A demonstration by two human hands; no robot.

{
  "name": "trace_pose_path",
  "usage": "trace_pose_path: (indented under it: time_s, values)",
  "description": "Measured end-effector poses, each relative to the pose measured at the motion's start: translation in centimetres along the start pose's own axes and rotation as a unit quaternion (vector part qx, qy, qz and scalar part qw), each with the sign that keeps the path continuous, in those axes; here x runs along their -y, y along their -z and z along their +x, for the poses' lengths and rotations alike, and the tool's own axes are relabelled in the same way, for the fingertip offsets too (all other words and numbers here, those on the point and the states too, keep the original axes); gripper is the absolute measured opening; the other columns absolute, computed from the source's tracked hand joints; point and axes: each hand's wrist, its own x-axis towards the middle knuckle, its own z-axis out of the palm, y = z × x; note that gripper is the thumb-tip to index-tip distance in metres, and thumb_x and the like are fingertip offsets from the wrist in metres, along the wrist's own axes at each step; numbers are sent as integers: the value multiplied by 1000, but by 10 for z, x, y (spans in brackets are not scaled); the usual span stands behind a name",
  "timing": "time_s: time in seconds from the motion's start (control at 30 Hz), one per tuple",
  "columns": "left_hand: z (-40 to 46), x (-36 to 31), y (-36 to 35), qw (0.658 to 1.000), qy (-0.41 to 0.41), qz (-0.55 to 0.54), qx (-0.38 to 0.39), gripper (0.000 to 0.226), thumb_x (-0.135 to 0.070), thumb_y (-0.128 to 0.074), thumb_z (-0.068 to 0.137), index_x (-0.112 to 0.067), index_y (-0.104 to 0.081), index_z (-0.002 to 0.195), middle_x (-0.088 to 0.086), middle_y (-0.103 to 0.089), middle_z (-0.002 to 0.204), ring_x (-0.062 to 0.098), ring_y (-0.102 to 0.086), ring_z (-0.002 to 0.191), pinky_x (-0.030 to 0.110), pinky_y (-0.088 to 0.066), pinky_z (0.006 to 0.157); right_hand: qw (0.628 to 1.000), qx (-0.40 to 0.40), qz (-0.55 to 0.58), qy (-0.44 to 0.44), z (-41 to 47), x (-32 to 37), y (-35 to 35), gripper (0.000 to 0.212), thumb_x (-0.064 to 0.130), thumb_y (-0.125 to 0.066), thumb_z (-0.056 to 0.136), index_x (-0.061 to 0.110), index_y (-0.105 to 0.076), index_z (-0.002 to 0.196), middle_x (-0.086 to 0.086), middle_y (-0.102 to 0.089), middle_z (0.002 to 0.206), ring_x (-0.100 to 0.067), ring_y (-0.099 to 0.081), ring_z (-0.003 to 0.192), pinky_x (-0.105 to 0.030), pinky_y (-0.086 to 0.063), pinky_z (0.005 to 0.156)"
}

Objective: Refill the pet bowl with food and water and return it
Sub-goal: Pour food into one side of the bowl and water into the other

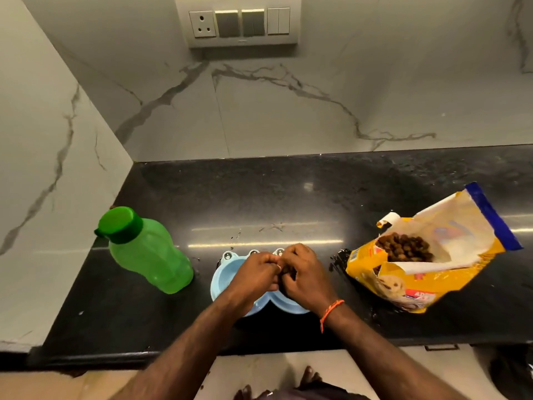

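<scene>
A light blue double pet bowl point(223, 280) sits on the black counter point(288, 197) near its front edge, mostly covered by my hands. My left hand point(255, 274) and my right hand point(302, 277) meet above the bowl, fingers curled together around some brown kibble point(285, 271) that shows between them. The bowl's left cup looks empty; its right cup is hidden. A green water bottle point(147, 252) with its cap on stands to the left. To the right lies a torn-open yellow pet food bag point(427, 261) with kibble showing at its mouth.
Marble walls close the counter at the left and back. A socket and switch panel point(238, 21) hangs on the back wall. Small wet spots and crumbs lie near the bag and behind the bowl. My feet show on the floor below the counter edge.
</scene>
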Motion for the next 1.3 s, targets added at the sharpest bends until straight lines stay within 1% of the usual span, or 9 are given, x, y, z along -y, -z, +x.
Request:
trace_pose_path:
  time_s: [0.17, 0.3, 0.4, 0.53, 0.7, 0.87, 1.07, 1.2, 1.3]
  values:
    - [1, 5, -1, 995, -58, 61, -50, 19, -6, -58, 92, -14, -76, 94, 8, -76, 82, 10, -67, 70, 31, -57, 71, 1000, -11, 28, 0, -11, 0, -4, 32, 10, -55, 73, 17, -77, 95, 3, -66, 110, -14, -61, 103, -28, -51, 88]
    - [6, 5, -1, 990, -58, 102, -74, 27, -4, -57, 86, -17, -74, 101, 3, -77, 90, 13, -74, 80, 36, -64, 80, 994, -61, 86, -23, -9, 4, 3, 29, -6, -54, 71, 14, -75, 79, 5, -71, 92, -9, -66, 88, -32, -55, 77]
    - [5, 5, 1, 983, -52, 147, -102, 31, -16, -53, 76, -26, -71, 100, -2, -76, 93, 18, -74, 89, 44, -63, 85, 986, -121, 104, -55, -7, 5, 9, 31, -10, -52, 69, 14, -71, 70, 7, -70, 78, -6, -65, 78, -28, -54, 72]
    - [3, 3, 4, 963, -70, 214, -151, 27, -16, -57, 89, -23, -73, 110, -7, -75, 106, 13, -69, 96, 33, -57, 87, 977, -163, 103, -93, 1, 6, 13, 25, -3, -51, 70, 15, -68, 66, 9, -66, 71, -6, -62, 74, -23, -49, 68]
    - [-4, -10, 28, 942, -127, 234, -206, 24, -23, -63, 94, -21, -72, 116, -5, -74, 114, 11, -66, 98, 25, -48, 85, 980, -160, 108, -54, 18, 22, 10, 27, -7, -57, 75, 15, -70, 70, 13, -66, 73, -3, -63, 77, -16, -47, 69]
    - [-39, -53, 76, 905, -242, 221, -272, 22, -27, -71, 93, -19, -70, 114, -6, -72, 103, 9, -66, 86, 26, -53, 82, 979, -110, 172, 4, 45, 68, -1, 24, 0, -57, 76, 18, -72, 84, 8, -72, 84, -9, -67, 82, -28, -55, 74]
    - [-90, -87, 141, 839, -347, 235, -348, 29, -31, -71, 93, -15, -69, 117, -2, -72, 101, 10, -70, 89, 29, -60, 80, 978, 31, 185, 96, 79, 136, -16, 33, 7, -65, 82, 26, -65, 110, 14, -68, 103, -10, -65, 95, -36, -56, 80]
    - [-111, -83, 176, 784, -357, 284, -420, 28, -25, -75, 89, -13, -72, 114, 1, -73, 107, 15, -68, 92, 29, -57, 78, 966, 109, 188, 139, 101, 163, -37, 64, 30, -73, 79, 27, -49, 138, 10, -56, 133, -9, -58, 114, -37, -56, 88]
    - [-116, -68, 197, 776, -336, 345, -407, 32, -26, -76, 87, -14, -71, 116, 2, -71, 115, 15, -65, 104, 15, -44, 88, 955, 186, 186, 138, 114, 173, -54, 101, 50, -84, 74, 33, -27, 155, 10, -39, 152, -7, -48, 133, -30, -50, 103]
